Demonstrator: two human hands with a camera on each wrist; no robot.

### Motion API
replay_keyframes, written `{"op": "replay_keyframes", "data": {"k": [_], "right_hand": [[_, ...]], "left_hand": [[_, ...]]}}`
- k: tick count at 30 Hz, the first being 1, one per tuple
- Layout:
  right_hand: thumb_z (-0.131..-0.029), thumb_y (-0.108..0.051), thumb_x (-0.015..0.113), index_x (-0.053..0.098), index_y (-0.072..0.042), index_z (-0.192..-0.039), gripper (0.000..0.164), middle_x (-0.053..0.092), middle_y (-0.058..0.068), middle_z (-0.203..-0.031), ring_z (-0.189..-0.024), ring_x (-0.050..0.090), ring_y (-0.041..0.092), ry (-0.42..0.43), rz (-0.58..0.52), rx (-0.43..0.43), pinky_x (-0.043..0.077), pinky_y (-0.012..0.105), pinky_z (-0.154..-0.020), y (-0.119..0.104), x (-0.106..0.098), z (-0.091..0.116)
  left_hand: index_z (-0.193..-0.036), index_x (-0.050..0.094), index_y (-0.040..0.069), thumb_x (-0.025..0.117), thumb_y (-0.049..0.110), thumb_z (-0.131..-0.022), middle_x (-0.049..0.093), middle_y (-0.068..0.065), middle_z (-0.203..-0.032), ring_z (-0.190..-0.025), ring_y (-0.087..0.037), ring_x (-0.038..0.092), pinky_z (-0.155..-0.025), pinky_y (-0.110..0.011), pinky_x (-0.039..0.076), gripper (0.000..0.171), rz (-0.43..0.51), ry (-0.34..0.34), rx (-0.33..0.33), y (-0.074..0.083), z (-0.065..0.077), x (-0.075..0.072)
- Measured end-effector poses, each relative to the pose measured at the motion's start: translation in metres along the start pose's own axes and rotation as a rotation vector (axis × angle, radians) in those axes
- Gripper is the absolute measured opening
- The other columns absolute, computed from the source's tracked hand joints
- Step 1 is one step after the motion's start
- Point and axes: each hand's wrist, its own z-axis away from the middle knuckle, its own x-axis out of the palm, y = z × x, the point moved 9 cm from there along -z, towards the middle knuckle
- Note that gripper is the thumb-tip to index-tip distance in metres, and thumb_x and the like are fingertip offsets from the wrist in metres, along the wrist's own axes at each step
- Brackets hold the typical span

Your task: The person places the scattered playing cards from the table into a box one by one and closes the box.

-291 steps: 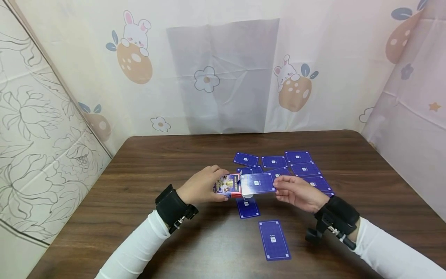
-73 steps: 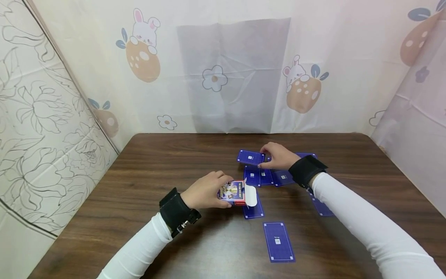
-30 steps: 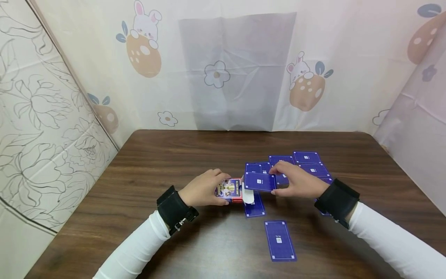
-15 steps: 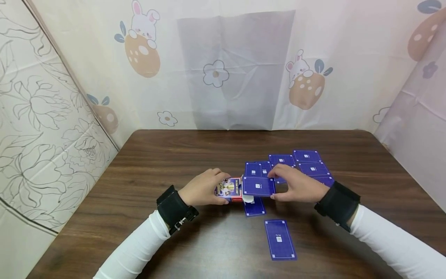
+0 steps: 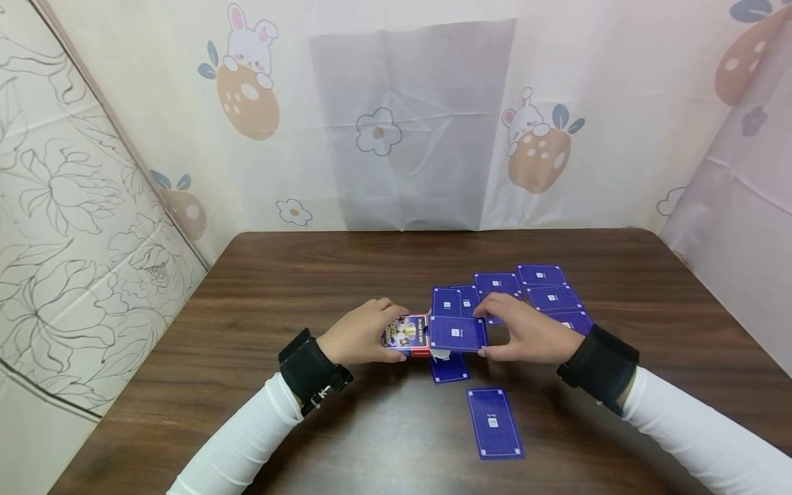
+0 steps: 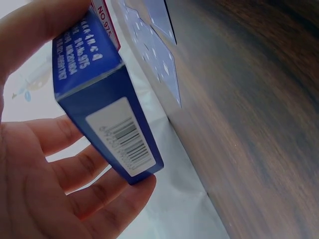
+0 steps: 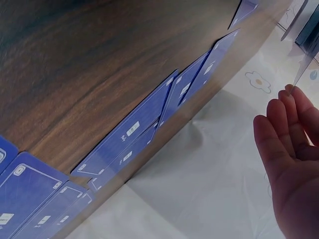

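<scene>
In the head view my left hand point(image 5: 357, 335) grips a small blue and red card box point(image 5: 405, 333) by its long sides, its mouth facing right. Its blue end with a white barcode label point(image 6: 122, 134) shows in the left wrist view. My right hand point(image 5: 535, 335) pinches the right end of a blue playing card point(image 5: 458, 334). This card's left end is at the box mouth, over the white flap point(image 5: 441, 355); I cannot tell whether its edge is inside. The right wrist view shows the held card as a thin sliver point(image 7: 306, 59) at the fingertips.
Several blue cards lie face down on the brown wooden table point(image 5: 297, 275), some overlapping, around a card at the back point(image 5: 497, 283) and others to the right point(image 5: 553, 298). One card point(image 5: 449, 368) lies partly under the flap, another point(image 5: 495, 423) nearer the front. A patterned curtain point(image 5: 408, 124) hangs behind.
My right hand lifted the far-left card from the back row and brought it to the box mouth. Over the last half second it barely moved. My left hand kept its grip on the box.
</scene>
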Motion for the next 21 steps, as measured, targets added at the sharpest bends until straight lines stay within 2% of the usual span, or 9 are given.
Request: {"op": "replay_keyframes", "data": {"k": [21], "right_hand": [[-0.079,-0.04,0.074,0.057,-0.01,-0.119,0.053,0.056,0.002,-0.117,-0.109,0.051,0.018,-0.011,-0.001,0.005,0.046,0.041,-0.093,-0.02,0.012,-0.008]], "left_hand": [[-0.13,0.054,0.013,0.078,0.041,-0.073,0.056,-0.004,-0.114,-0.096,-0.016,0.049,-0.082,-0.032,0.046,0.068,0.025,-0.021,0.009,0.009,-0.005,0.003]]}}
